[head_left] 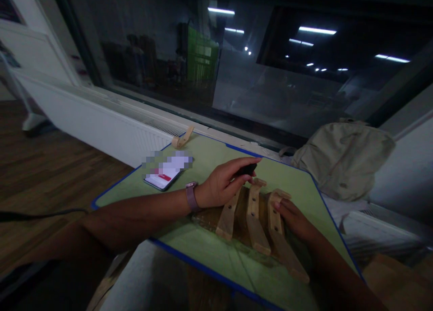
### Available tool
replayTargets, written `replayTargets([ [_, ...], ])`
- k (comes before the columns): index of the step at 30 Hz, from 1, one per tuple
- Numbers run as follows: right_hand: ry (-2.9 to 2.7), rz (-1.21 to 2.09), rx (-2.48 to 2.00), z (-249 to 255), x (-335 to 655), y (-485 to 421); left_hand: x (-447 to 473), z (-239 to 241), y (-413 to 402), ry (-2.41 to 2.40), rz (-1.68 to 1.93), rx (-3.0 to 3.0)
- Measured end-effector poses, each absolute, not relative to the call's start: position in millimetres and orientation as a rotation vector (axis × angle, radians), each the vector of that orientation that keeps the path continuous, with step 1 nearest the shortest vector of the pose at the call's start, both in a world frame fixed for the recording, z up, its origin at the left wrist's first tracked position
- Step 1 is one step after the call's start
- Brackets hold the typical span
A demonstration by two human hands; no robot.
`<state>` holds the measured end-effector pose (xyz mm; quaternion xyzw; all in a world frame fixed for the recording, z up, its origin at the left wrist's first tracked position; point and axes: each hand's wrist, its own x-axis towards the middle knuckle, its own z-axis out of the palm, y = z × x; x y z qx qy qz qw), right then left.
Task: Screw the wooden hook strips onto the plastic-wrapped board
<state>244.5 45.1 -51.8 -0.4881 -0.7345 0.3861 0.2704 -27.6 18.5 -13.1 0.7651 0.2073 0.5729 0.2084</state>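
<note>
My left hand [221, 182], with a watch on its wrist, is closed around a small black object [248, 169] whose kind I cannot make out. It hovers over the upper ends of three angled wooden pieces with dark holes or screws. The left wooden piece [226, 223] and the middle wooden piece [253, 216] lie across a brown wooden board [241, 227]. My right hand [296, 216] grips the right wooden piece [275, 220], thumb on its face; the other fingers are mostly hidden. That piece's lower end reaches past the board's near edge.
A green table [131, 189] with a blue edge carries everything. Left of my hands lies a phone [165, 173], its screen blurred. Another angled wooden piece [183, 139] rests at the far edge. A beige backpack [345, 157] leans by the window; a white radiator [101, 117] runs behind.
</note>
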Motion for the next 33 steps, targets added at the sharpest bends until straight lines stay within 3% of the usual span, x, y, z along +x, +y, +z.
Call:
replayTargets([
  [33, -2.019, 1.01, -1.347, -45.4, 238.6, 43.6, -23.6, -21.6, 16.2, 0.492, 1.659, 1.944],
])
